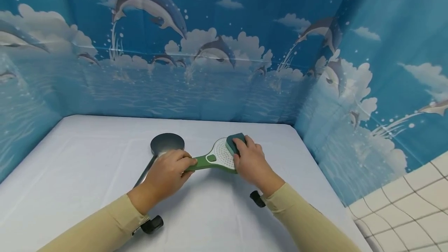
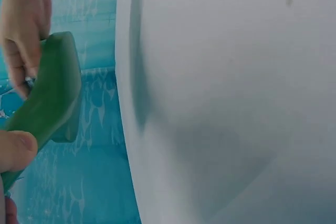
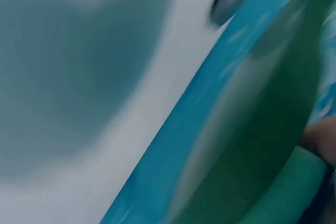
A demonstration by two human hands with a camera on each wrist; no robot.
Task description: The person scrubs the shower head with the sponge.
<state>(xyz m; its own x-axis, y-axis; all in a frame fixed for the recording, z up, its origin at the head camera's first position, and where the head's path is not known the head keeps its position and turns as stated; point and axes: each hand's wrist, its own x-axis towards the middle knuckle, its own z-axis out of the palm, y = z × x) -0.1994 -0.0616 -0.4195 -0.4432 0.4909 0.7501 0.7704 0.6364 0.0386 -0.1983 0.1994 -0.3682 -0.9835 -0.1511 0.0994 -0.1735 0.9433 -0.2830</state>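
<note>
My left hand (image 1: 169, 170) grips the green handle of a shower head (image 1: 221, 154), holding it above the white table with its white nozzle face turned up. In my right hand (image 1: 253, 166) is a two-tone green sponge (image 1: 235, 142), pinched and pressed against the far right part of that face. The left wrist view has the shower head's green back (image 2: 52, 93), with the left thumb (image 2: 18, 150) on the handle. Blurred in the right wrist view, the sponge (image 3: 289, 190) lies against the shower head (image 3: 262, 129).
A dark grey shower head (image 1: 167, 143) with a shiny handle lies on the white-covered table (image 1: 87, 158), partly behind my left hand. Blue dolphin-print curtains (image 1: 210, 88) stand around the table. White tiles (image 1: 413, 197) show at the lower right.
</note>
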